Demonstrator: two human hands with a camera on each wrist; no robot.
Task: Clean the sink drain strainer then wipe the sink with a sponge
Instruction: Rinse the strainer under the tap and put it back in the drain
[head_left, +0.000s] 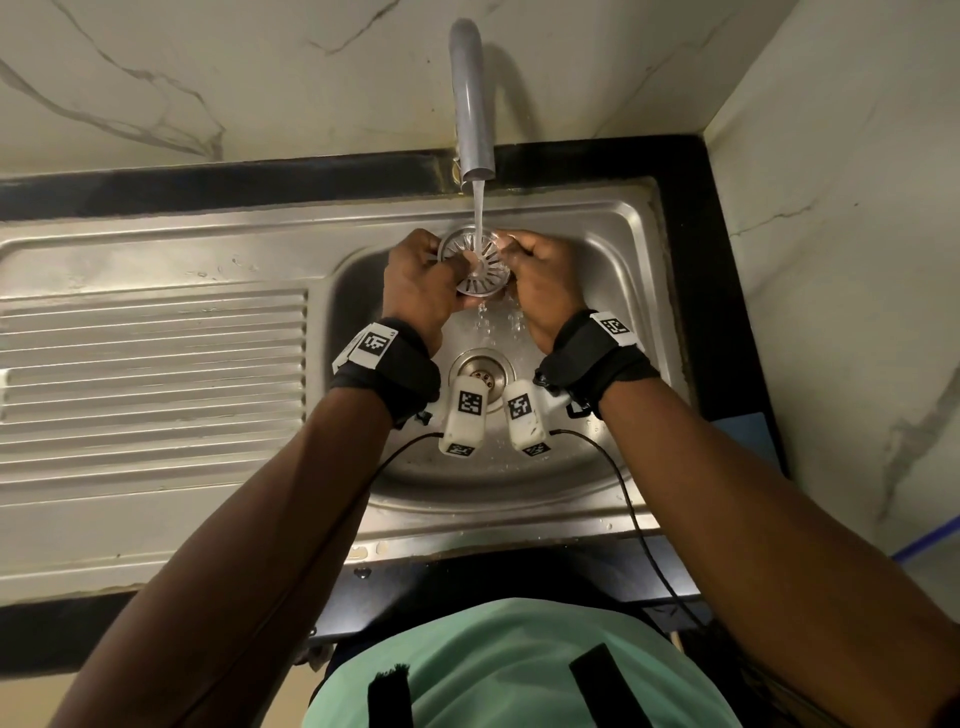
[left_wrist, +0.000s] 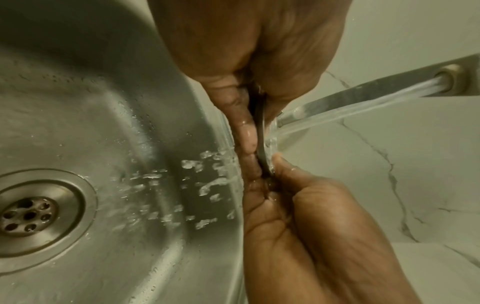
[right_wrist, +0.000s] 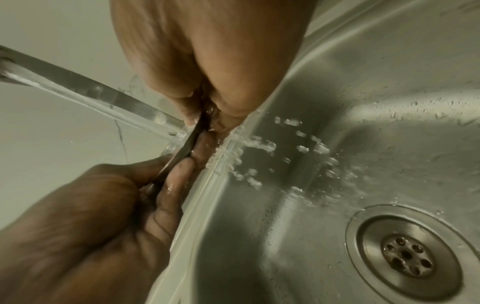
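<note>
The round metal drain strainer (head_left: 474, 260), slotted like a wheel, is held level under the running tap (head_left: 470, 104), and the stream lands on its middle. My left hand (head_left: 415, 275) pinches its left rim, thumb on top and fingers underneath. My right hand (head_left: 543, 270) pinches the right rim the same way. Both wrist views show the strainer edge-on (left_wrist: 261, 139) (right_wrist: 187, 146) between thumbs and fingers, with water dripping through into the steel sink (head_left: 353, 291). The open drain (head_left: 483, 371) lies below my hands. No sponge is in view.
A ribbed steel drainboard (head_left: 156, 364) runs off to the left of the basin. Marble walls close in behind and on the right. A flat blue thing (head_left: 748, 431) lies on the dark counter edge to the right of the sink.
</note>
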